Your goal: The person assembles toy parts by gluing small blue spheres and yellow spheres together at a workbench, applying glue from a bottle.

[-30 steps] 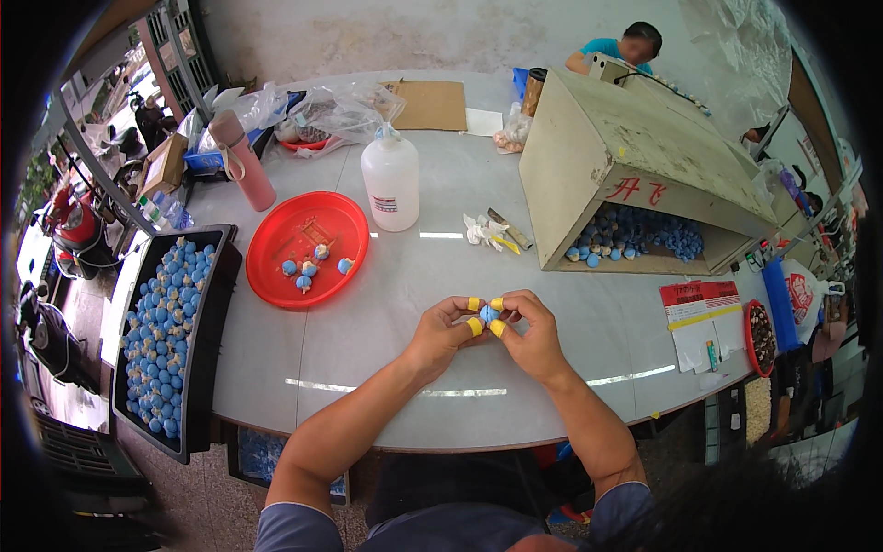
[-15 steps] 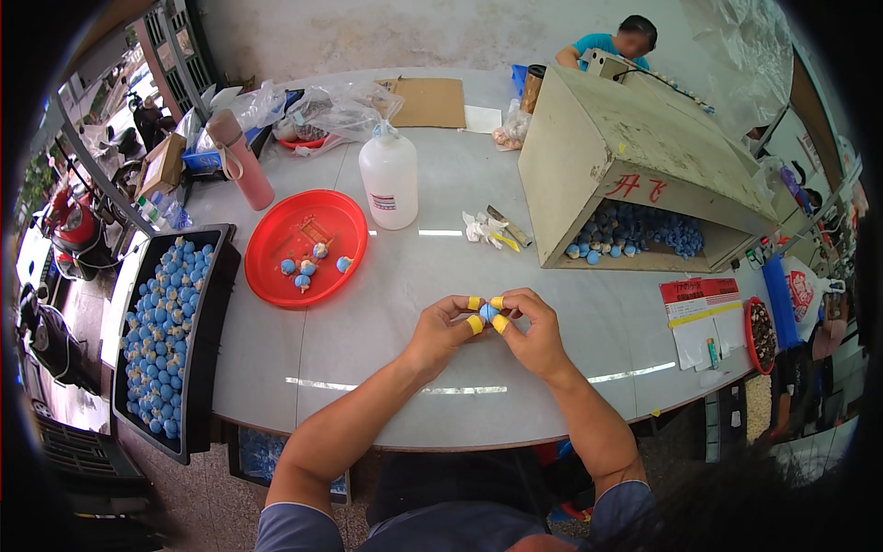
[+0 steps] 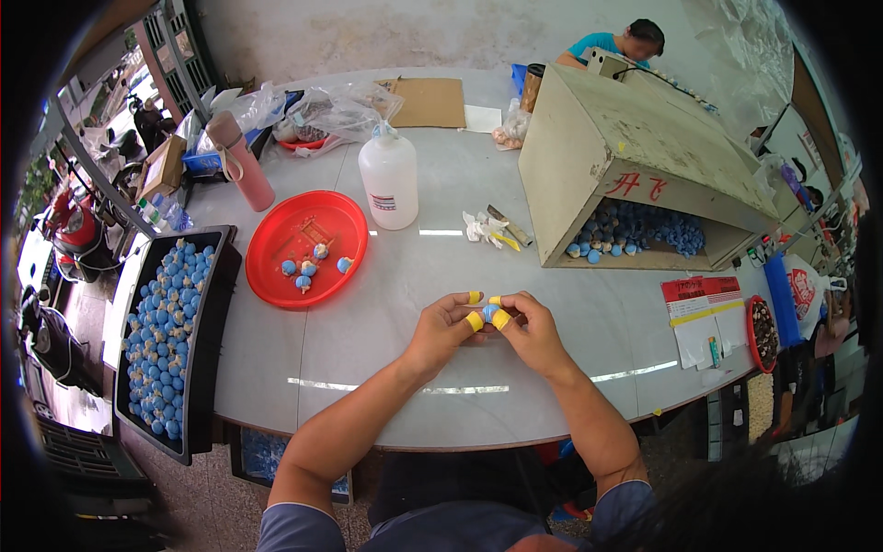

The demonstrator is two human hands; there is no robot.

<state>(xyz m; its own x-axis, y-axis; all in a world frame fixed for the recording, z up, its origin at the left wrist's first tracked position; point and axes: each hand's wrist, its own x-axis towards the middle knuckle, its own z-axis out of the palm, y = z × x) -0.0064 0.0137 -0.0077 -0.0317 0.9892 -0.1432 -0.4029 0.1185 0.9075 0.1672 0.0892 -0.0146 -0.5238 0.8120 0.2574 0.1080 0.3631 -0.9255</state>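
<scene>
One blue ball [image 3: 489,313], gripped between fingertips of left hand [image 3: 441,329] and right hand [image 3: 533,337], at near bench [image 3: 386,345]. Five similar balls [image 3: 307,269] lay in one red tray [image 3: 276,235], left; one white bottle [image 3: 389,179] stood right of it.

The left hand [image 3: 438,334] and right hand [image 3: 536,340] face each other, fingers [image 3: 454,301] bent (both forearms [image 3: 357,411] slant inward).

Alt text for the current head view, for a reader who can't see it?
A person's left hand and right hand, in yellow finger covers, hold a small blue ball over a grey table. To the left are a red tray with a few similar balls and a black bin with many more; to the right, an open-fronted box.
</scene>
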